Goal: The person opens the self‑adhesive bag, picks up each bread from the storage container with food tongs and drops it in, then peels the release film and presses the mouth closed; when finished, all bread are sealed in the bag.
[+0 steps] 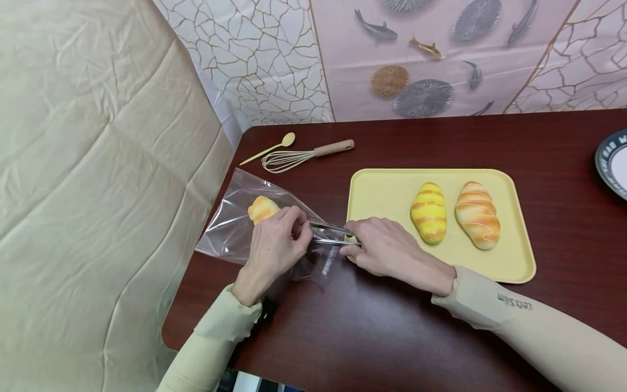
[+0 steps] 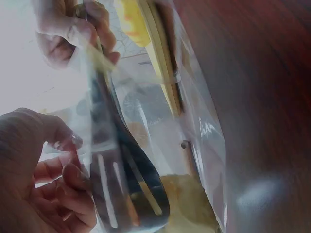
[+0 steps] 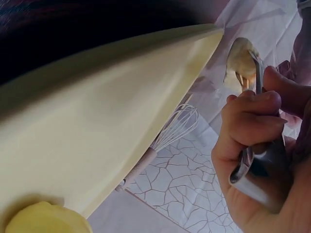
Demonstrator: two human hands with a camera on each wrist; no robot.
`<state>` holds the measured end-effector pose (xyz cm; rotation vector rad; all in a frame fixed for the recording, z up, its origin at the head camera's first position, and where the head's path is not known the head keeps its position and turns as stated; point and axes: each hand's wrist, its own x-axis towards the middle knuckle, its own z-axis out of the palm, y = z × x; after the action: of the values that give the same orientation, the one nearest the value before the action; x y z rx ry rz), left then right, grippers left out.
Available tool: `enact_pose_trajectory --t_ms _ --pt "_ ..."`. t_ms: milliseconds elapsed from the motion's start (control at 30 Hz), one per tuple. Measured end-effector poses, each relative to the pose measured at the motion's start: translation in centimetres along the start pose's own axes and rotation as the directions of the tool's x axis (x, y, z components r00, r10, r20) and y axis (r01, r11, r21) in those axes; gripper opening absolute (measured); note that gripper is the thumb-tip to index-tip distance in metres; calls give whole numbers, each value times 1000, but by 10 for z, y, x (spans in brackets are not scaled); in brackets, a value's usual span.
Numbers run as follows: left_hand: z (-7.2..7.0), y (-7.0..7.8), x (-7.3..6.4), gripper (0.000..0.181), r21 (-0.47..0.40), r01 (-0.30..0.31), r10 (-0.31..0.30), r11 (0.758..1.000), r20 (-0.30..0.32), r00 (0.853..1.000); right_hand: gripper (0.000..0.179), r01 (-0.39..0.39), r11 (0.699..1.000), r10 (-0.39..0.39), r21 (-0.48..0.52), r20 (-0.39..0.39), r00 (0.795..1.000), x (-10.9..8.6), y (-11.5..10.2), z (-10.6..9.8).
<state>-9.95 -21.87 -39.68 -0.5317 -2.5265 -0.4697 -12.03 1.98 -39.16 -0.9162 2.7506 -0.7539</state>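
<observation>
A clear plastic bag [image 1: 226,226] lies at the table's left side with a small pale-golden bread roll [image 1: 263,209] inside it. With thumb and fingers my left hand [image 1: 275,242] pinches the bag near its mouth. Metal tongs [image 1: 332,228] are gripped in my right hand [image 1: 389,249], their arms reaching into the bag's mouth. The slotted heads of the tongs [image 2: 129,189] show through the film in the left wrist view, close beside the roll [image 2: 187,206]. In the head view, my left hand hides those heads and part of the roll.
A yellow tray [image 1: 382,190] on the right holds a yellow striped bread [image 1: 428,213] and a browned twisted bread [image 1: 478,216]. Behind the bag lie a whisk [image 1: 306,154] and a yellow spoon [image 1: 271,148]. A dark-rimmed plate [image 1: 607,163] stands at the far right.
</observation>
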Motion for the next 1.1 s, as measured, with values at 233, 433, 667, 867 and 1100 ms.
enact_pose_trajectory --t_ms 233,433,667,867,1100 --pt "12 -10 -6 5 -87 -21 20 996 -7 1000 21 -40 999 40 13 17 999 6 -2 0" --pt "3 -1 -3 11 -113 -1 3 994 22 1000 28 -63 998 64 -14 48 997 7 -9 3" --pt "-3 2 -4 8 -19 65 -65 998 -10 998 30 -104 994 106 -41 56 993 -2 -14 4" --pt "-3 1 -2 7 -10 57 -57 998 -33 998 31 -160 986 164 -45 99 981 -12 -17 3" --pt "0 0 -2 7 -23 33 -33 999 -33 999 28 -141 990 143 -27 79 987 -8 -18 15"
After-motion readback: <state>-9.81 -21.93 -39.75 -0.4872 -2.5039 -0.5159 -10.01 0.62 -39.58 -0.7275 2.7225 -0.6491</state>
